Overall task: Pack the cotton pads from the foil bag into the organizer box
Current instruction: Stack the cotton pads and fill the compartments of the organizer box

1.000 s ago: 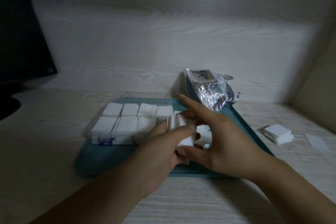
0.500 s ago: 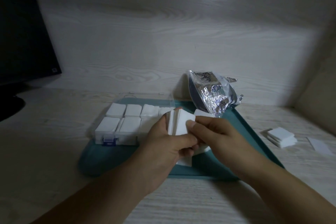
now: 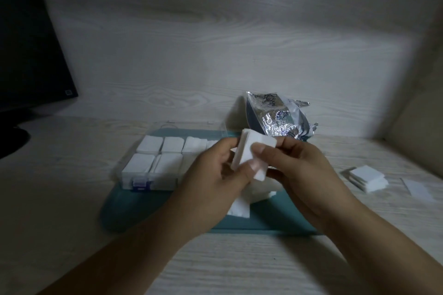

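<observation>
Both hands hold a small stack of white square cotton pads (image 3: 248,149) above the teal tray (image 3: 271,223). My left hand (image 3: 213,182) grips the stack from the left, thumb on its lower edge. My right hand (image 3: 297,172) pinches the front pad with thumb on its face. The clear organizer box (image 3: 153,175), lid open, lies on the tray's left half; its visible compartments hold white pads. Loose pads (image 3: 261,190) lie on the tray under my hands. The crumpled foil bag (image 3: 278,118) stands at the tray's back right corner.
A short stack of pads (image 3: 368,178) and a flat white sheet (image 3: 417,189) lie on the wooden desk right of the tray. A dark monitor (image 3: 28,55) stands at the far left. A pale wood-grain wall closes the back.
Both hands have lifted the pad stack up from the loose pile on the tray. My right hand changed from spread fingers over the pile to pinching the front pad.
</observation>
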